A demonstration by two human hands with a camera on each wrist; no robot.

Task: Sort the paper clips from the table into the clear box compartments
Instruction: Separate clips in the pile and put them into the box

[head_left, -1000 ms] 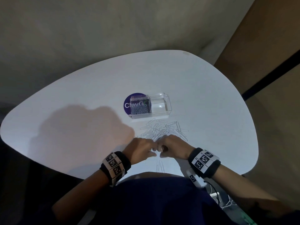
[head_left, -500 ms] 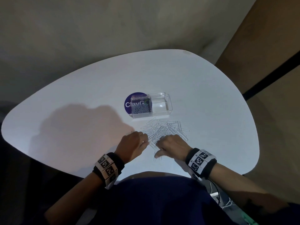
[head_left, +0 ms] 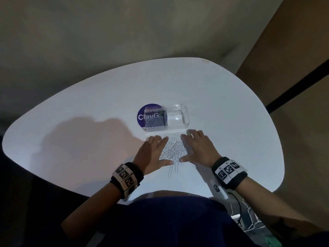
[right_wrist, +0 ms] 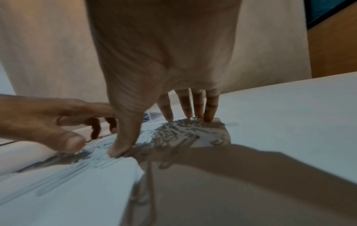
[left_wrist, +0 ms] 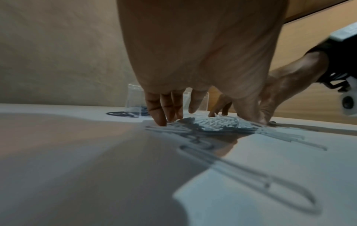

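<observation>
A heap of silver paper clips lies on the white table, just in front of the clear box. The box's left compartment holds several clips; its right compartment looks bare. My left hand is spread flat at the heap's left side, fingertips on the table. My right hand is spread on the right side, fingers straight, thumb pressing on clips. The heap sits between both hands. A few clips lie loose nearer me.
A round purple sticker sits under the box's left end. One stray clip lies close to my left wrist. The table's near edge runs right under my forearms. Cables lie below the table at right.
Both hands moved forward from the near edge and opened flat on either side of the clips. The scattered clips are now pushed together into a tighter heap between them.
</observation>
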